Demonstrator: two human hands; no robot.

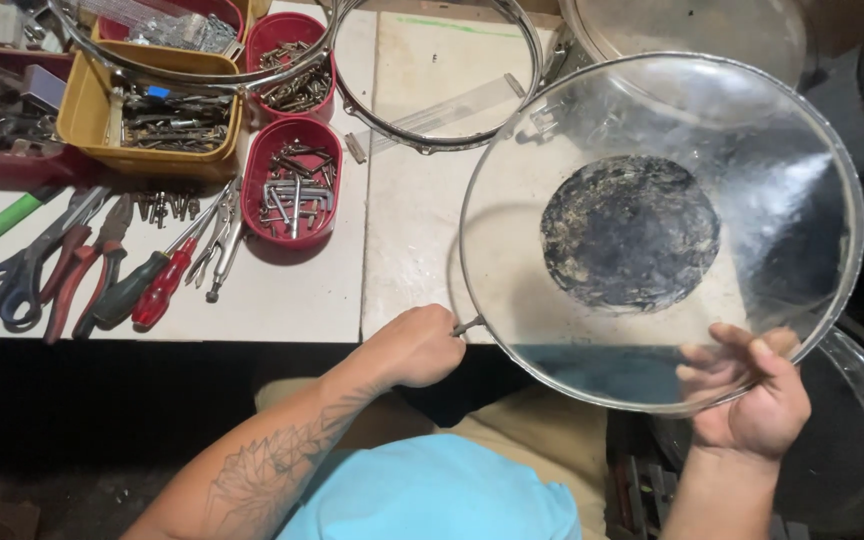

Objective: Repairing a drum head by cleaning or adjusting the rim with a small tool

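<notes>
**Clear drumhead held over bench edge, both hands engaged**

I note the containers first. A yellow rectangular bin (152,115) sits at the upper left of the white bench (302,290), filled with dark metal parts. Beside it stand two red oval tubs: the far one (297,60) holds screws, the near one (294,182) holds bolts and rods. Any labels are too small for me to tell.

The clear drumhead (662,230), round with a metal rim and a dark worn patch at its centre, is held tilted above the bench's right side and the lap. My right hand (752,395) grips its lower rim, fingers showing through the film and thumb on the near side. My left hand (417,348) is clenched around a small metal key (468,325) whose tip touches the rim at its left edge.

A metal hoop (437,75) lies flat on the bench behind the drumhead. Scissors (12,280), red-handled pliers (87,270) and a red screwdriver (167,285) lie in a row at the near left.
</notes>
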